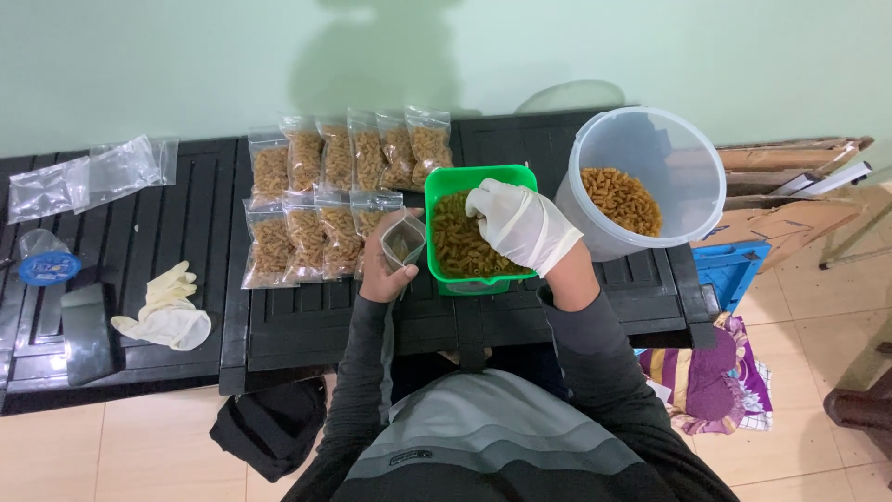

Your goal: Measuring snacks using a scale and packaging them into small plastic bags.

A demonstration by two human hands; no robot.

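Beside filled pasta bags (325, 191), left hand (383, 270) grips an open pouch (403, 244); gloved right hand (520, 223) curls into green tub (441, 186).

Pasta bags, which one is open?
The small bag in the left hand, beside the green tub; the filled bags lie sealed in rows.

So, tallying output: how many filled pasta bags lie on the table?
9: five small clear plastic bags of pasta in the back row, four in the front row; the left hand may hide more.
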